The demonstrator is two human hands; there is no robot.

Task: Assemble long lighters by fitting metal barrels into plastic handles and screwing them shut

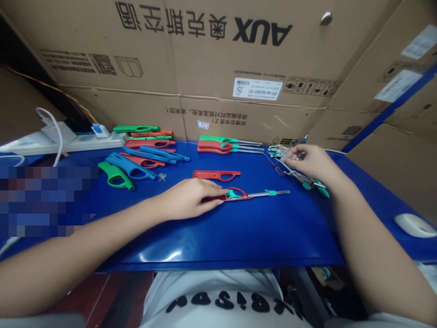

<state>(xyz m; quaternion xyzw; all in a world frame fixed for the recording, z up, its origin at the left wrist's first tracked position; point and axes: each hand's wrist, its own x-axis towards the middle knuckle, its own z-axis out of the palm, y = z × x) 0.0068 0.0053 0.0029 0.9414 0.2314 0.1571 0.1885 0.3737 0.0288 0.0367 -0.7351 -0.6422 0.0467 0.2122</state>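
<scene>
My left hand is closed on the handle end of a red gas lighter lying on the table. A green trigger shows in its handle loop, and a metal tube with a green collar points right. My right hand reaches into a pile of metal lighter rods and green parts, fingers pinched together; what they grip is hard to make out. Behind the left hand lies a loose red handle shell. A screwdriver rests beside the pile, left of my right hand.
Red and green lighters with metal tubes lie at the back. Green, blue and red handle shells are heaped at left, near small screws. A power strip, cardboard wall and white mouse-shaped object surround the blue table.
</scene>
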